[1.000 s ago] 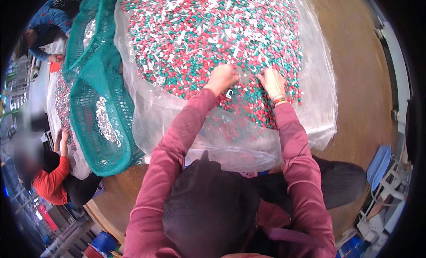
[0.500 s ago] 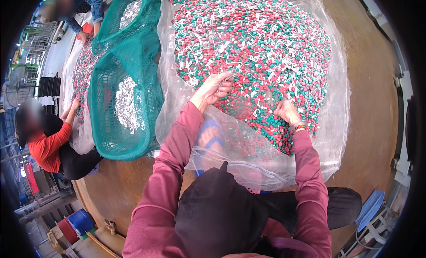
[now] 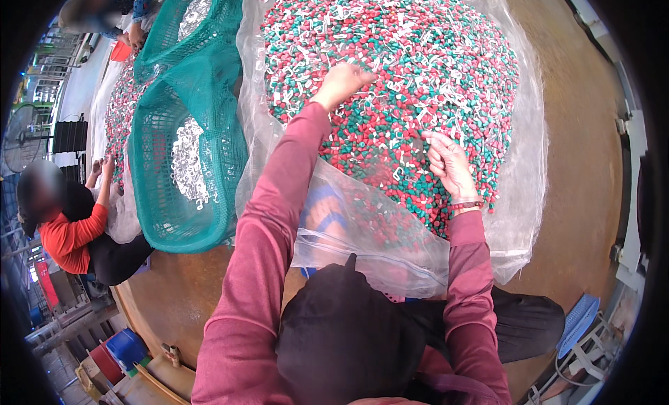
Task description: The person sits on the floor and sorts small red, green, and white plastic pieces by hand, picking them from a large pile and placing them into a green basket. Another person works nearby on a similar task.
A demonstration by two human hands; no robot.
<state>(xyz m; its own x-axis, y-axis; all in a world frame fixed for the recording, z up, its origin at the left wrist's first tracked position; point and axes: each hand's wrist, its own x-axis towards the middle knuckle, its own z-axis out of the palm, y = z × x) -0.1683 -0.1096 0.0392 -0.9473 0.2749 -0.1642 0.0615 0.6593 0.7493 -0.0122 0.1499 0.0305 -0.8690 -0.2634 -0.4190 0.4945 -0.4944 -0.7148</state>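
A big heap of small red, green and white plastic pieces (image 3: 418, 70) lies on a clear plastic sheet (image 3: 362, 245) in front of me. My left hand (image 3: 343, 81) reaches far into the heap's left side with its fingers curled down among the pieces. Closer to me, my right hand (image 3: 451, 166) rests on the heap's near right slope, its fingertips bunched together on the pieces. Whether either hand holds pieces is hidden by the fingers. Both arms are in maroon sleeves.
A green mesh basket (image 3: 185, 196) holding white pieces stands to the left of the sheet, with a second basket (image 3: 174, 28) behind it. A seated person in an orange top (image 3: 66, 231) works at another heap at far left. Brown floor (image 3: 585, 161) lies to the right.
My left hand has stretched farther up into the heap. The right hand has stayed on the near slope. The view has shifted a little to the right.
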